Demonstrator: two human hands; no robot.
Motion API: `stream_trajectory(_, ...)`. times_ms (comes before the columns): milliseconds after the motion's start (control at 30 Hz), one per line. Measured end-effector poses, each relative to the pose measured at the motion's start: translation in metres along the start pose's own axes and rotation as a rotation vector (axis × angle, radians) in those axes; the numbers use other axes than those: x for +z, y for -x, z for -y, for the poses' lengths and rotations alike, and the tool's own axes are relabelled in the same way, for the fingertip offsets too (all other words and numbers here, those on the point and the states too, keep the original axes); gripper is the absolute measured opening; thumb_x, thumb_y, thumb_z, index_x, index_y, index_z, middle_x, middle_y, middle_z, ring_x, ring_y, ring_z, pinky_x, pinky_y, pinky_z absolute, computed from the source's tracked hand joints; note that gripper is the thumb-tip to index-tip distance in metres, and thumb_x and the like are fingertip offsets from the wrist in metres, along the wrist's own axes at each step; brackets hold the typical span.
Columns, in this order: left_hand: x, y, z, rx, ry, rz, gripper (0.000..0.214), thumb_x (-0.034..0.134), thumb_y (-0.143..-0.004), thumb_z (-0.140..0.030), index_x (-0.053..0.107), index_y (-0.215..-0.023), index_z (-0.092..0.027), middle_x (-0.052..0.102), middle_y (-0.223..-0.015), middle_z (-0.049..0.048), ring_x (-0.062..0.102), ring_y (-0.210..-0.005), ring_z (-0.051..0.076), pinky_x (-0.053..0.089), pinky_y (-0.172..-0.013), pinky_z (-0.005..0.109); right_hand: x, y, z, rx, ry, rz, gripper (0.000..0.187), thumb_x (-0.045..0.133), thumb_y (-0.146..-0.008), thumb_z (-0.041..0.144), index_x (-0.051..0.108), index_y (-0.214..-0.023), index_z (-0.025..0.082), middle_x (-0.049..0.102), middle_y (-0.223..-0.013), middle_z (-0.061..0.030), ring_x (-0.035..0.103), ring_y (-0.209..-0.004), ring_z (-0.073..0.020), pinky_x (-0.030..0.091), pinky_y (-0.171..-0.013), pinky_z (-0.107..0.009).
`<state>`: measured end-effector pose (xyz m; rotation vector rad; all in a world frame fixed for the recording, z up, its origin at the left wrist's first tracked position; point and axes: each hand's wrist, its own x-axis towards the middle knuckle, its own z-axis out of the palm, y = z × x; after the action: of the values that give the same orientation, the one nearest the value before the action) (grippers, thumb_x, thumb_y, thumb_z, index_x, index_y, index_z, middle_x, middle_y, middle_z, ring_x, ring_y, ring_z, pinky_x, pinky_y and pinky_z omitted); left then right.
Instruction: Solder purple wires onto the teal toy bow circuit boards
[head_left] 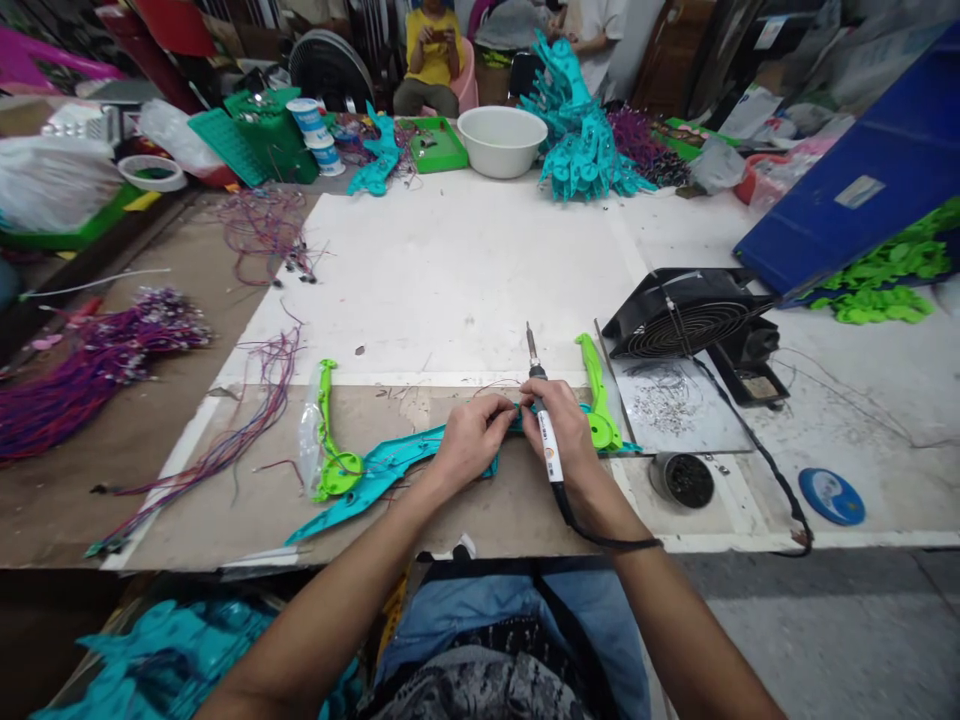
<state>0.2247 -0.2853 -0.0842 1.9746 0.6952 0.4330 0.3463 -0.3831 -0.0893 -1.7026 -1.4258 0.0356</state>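
Observation:
My right hand point(564, 432) is closed around a soldering iron point(541, 410), tip pointing up and away from me, black cord trailing back past my wrist. My left hand point(471, 437) pinches a thin wire against a long teal plastic part point(375, 480) lying flat on the bench. A green plastic part point(598, 395) lies just right of my right hand. Another green part point(330, 440) in a clear bag rests to the left of the teal piece.
A black fan point(686, 320) and a metal plate with solder scraps point(671, 405) sit right. A small round tin point(684, 480) and blue disc point(831, 496) lie near the front edge. Purple wire bundles point(97, 360) lie left; teal parts point(581, 140), a white bowl point(501, 140) and seated people are behind.

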Motion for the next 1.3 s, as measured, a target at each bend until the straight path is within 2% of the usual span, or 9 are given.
stream_trajectory(467, 0.007, -0.008, 0.007, 0.073, -0.001, -0.105, 0.018, 0.048, -0.086, -0.018, 0.064, -0.076, -0.018, 0.065, -0.071, 0.0015, 0.058, -0.069, 0.015, 0.042, -0.066, 0.026, -0.001, -0.029, -0.008, 0.017, 0.117, 0.198, 0.033, 0.048, -0.081, 0.007, 0.053, -0.11, 0.02, 0.057, -0.084, -0.0046, 0.052, -0.087, -0.0217, 0.044, -0.076, -0.032)
stream_trajectory(633, 0.009, 0.003, 0.005, 0.077, 0.001, -0.094, 0.017, 0.051, -0.086, -0.022, 0.065, -0.079, -0.018, 0.066, -0.075, 0.0028, 0.059, -0.072, 0.016, 0.043, -0.069, 0.027, -0.023, -0.042, -0.024, 0.124, 0.289, 0.016, 0.032, 0.047, -0.082, 0.008, 0.057, -0.109, 0.022, 0.056, -0.08, -0.0036, 0.051, -0.079, -0.0202, 0.042, -0.068, -0.03)
stream_trajectory(733, 0.007, 0.002, 0.002, -0.009, 0.051, -0.11, 0.018, 0.051, -0.086, -0.025, 0.064, -0.078, -0.017, 0.065, -0.071, 0.0025, 0.057, -0.069, 0.016, 0.043, -0.065, 0.026, -0.037, -0.047, -0.019, -0.008, 0.293, -0.017, 0.024, 0.047, -0.087, 0.012, 0.057, -0.108, 0.022, 0.061, -0.085, -0.0037, 0.053, -0.085, -0.0193, 0.044, -0.073, -0.03)
stream_trajectory(800, 0.005, 0.0, 0.001, -0.049, 0.093, -0.108, 0.016, 0.052, -0.085, -0.025, 0.064, -0.078, -0.017, 0.064, -0.071, 0.002, 0.057, -0.069, 0.016, 0.043, -0.064, 0.026, -0.046, -0.044, -0.013, -0.066, 0.311, -0.097, 0.018, 0.048, -0.09, 0.016, 0.059, -0.104, 0.021, 0.062, -0.085, -0.0037, 0.054, -0.084, -0.0186, 0.046, -0.074, -0.03)
stream_trajectory(900, 0.004, -0.002, 0.003, -0.069, 0.141, -0.106, 0.016, 0.054, -0.084, -0.028, 0.065, -0.078, -0.017, 0.065, -0.074, 0.002, 0.058, -0.072, 0.015, 0.044, -0.065, 0.025, -0.066, -0.022, -0.012, -0.057, 0.398, -0.246, 0.016, 0.052, -0.089, 0.019, 0.06, -0.103, 0.022, 0.066, -0.091, -0.0041, 0.056, -0.094, -0.0203, 0.047, -0.084, -0.035)
stream_trajectory(1000, 0.003, -0.002, 0.005, -0.072, 0.168, -0.091, 0.018, 0.055, -0.084, -0.031, 0.065, -0.079, -0.017, 0.064, -0.074, 0.0015, 0.057, -0.071, 0.015, 0.044, -0.065, 0.025, -0.091, 0.026, -0.016, 0.057, 0.506, -0.358, 0.025, 0.063, -0.084, 0.023, 0.058, -0.108, 0.021, 0.068, -0.106, -0.0061, 0.057, -0.105, -0.0228, 0.045, -0.094, -0.039)
stream_trajectory(1133, 0.001, -0.001, 0.003, -0.08, 0.19, -0.06, 0.019, 0.057, -0.082, -0.034, 0.065, -0.078, -0.017, 0.062, -0.071, 0.0006, 0.055, -0.068, 0.014, 0.043, -0.063, 0.024, -0.111, 0.105, -0.016, 0.466, 0.622, -0.529, 0.043, 0.071, -0.077, 0.037, 0.056, -0.113, 0.018, 0.067, -0.111, -0.0102, 0.064, -0.096, -0.024, 0.048, -0.086, -0.039)
stream_trajectory(1200, -0.001, -0.001, 0.002, -0.081, 0.191, -0.046, 0.019, 0.058, -0.082, -0.035, 0.065, -0.078, -0.017, 0.061, -0.069, 0.0004, 0.054, -0.067, 0.014, 0.042, -0.063, 0.024, -0.11, 0.134, -0.015, 0.638, 0.61, -0.533, 0.053, 0.072, -0.073, 0.047, 0.055, -0.114, 0.018, 0.066, -0.114, -0.0119, 0.064, -0.097, -0.0266, 0.049, -0.084, -0.04)
stream_trajectory(1300, -0.003, -0.003, 0.002, -0.086, 0.189, -0.034, 0.02, 0.06, -0.081, -0.035, 0.066, -0.08, -0.016, 0.063, -0.072, 0.0009, 0.054, -0.067, 0.014, 0.042, -0.062, 0.024, -0.104, 0.154, -0.017, 0.73, 0.517, -0.467, 0.06, 0.073, -0.068, 0.051, 0.052, -0.115, 0.02, 0.063, -0.118, -0.0129, 0.062, -0.105, -0.0276, 0.049, -0.086, -0.041)
